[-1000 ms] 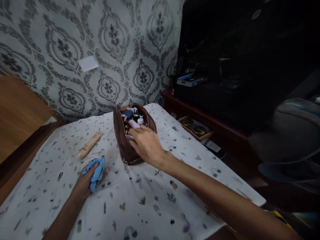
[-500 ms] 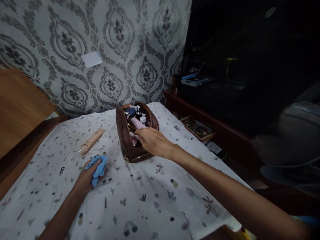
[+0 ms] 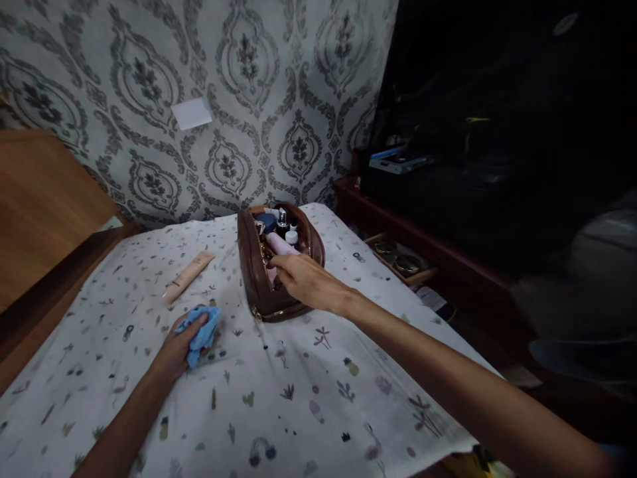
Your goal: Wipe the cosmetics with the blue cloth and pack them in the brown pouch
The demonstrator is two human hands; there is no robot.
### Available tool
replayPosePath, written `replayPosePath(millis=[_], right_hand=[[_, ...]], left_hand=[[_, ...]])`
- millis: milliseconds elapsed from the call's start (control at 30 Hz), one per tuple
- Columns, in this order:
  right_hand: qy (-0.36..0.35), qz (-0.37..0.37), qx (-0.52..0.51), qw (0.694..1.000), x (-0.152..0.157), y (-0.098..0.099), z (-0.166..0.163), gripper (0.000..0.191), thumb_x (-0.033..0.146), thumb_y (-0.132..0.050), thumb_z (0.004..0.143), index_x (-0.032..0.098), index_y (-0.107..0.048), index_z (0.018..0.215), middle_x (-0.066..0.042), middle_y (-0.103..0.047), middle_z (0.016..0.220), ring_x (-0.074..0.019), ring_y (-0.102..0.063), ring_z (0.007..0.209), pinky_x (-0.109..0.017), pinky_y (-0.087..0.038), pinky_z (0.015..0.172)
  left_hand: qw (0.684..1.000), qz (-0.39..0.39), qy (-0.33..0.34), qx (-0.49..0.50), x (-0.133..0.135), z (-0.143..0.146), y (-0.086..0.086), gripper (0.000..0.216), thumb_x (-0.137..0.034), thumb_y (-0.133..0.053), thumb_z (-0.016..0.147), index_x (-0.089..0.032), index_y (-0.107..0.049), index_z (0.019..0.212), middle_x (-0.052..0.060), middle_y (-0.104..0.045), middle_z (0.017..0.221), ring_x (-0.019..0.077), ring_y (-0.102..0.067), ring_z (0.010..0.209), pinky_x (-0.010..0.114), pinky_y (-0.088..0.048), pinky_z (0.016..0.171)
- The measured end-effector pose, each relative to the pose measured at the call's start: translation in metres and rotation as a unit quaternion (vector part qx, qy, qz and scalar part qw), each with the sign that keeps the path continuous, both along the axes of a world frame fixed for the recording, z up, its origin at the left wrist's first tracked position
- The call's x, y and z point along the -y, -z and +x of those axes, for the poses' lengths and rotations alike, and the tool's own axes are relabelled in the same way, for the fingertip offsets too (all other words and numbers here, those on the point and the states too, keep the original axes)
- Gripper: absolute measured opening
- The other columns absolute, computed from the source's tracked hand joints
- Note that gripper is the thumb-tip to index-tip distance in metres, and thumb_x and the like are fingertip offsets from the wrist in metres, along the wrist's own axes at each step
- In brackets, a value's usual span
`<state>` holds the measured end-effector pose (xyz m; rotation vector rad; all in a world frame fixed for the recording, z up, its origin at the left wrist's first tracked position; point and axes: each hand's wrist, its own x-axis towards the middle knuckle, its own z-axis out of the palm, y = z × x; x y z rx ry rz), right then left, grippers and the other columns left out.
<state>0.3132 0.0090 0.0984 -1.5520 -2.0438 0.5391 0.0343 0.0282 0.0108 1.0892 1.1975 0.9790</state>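
Observation:
A crumpled blue cloth (image 3: 203, 332) is gripped in my left hand (image 3: 182, 342), which rests on the printed bed sheet (image 3: 269, 398). Just beyond that hand lies a beige squeeze tube (image 3: 189, 277). A brown toiletry bag (image 3: 256, 275) stands unzipped near the far edge. My right hand (image 3: 308, 282) reaches over its near side, with bent fingers down inside the opening; what they hold, if anything, is hidden. Close to those fingers are a pale pink tube (image 3: 281, 244), a white-capped bottle (image 3: 291, 237), a dark pump bottle (image 3: 283, 223) and a dark blue item (image 3: 267, 221).
A patterned wall (image 3: 229, 119) with a white switch plate (image 3: 192, 113) rises behind the bed. On the left is a wooden headboard (image 3: 50, 206). To the right, an open drawer (image 3: 423, 274) holding round gold-rimmed items (image 3: 407, 264) sits below a dark red ledge (image 3: 423, 232).
The whole view has shifted slightly, so things appear a little further right. My right hand stays at the bag, its fingers slightly deeper in the opening. The left hand keeps the cloth.

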Motion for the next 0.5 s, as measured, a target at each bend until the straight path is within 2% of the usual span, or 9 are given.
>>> replayPosePath(millis=[167,300,400,500], right_hand=[[0.026,0.032,-0.013,0.999,0.004,0.001,0.003,0.031,0.008,-0.047,0.091,0.017,-0.071,0.109,-0.005,-0.07,0.085,-0.0185,-0.065,0.08,-0.027,-0.041,0.071],[0.032,0.08,-0.054,0.995,0.012,0.007,0.0,0.029,0.016,-0.045,0.096,0.016,-0.068,0.114,-0.004,-0.07,0.081,-0.0181,-0.065,0.074,-0.029,-0.045,0.071],[0.026,0.186,-0.088,0.978,0.02,0.022,-0.005,0.028,0.02,-0.045,0.097,0.017,-0.065,0.116,-0.009,-0.071,0.099,-0.0223,-0.067,0.094,-0.035,-0.051,0.082],[0.05,0.3,-0.08,0.949,0.035,0.042,-0.011,0.029,0.017,-0.045,0.096,0.019,-0.062,0.12,-0.016,-0.061,0.128,-0.0279,-0.057,0.121,-0.047,-0.049,0.097]], left_hand=[[1.0,0.015,0.015,0.006,-0.003,-0.002,0.004,0.054,-0.059,-0.085,0.057,-0.017,-0.051,0.065,-0.006,-0.05,0.048,0.0089,-0.046,0.04,0.02,-0.038,0.037],[0.999,0.035,-0.016,0.007,-0.008,-0.002,0.009,0.053,-0.059,-0.083,0.059,-0.018,-0.05,0.064,-0.006,-0.05,0.049,0.0094,-0.045,0.04,0.021,-0.038,0.037],[0.995,0.072,-0.066,-0.014,-0.013,-0.007,0.01,0.05,-0.058,-0.08,0.062,-0.019,-0.05,0.068,-0.007,-0.047,0.051,0.0101,-0.045,0.043,0.022,-0.039,0.04],[0.976,0.134,-0.11,-0.132,-0.024,-0.019,0.006,0.043,-0.058,-0.072,0.073,-0.02,-0.059,0.088,-0.004,-0.055,0.063,0.0145,-0.053,0.053,0.024,-0.044,0.049]])
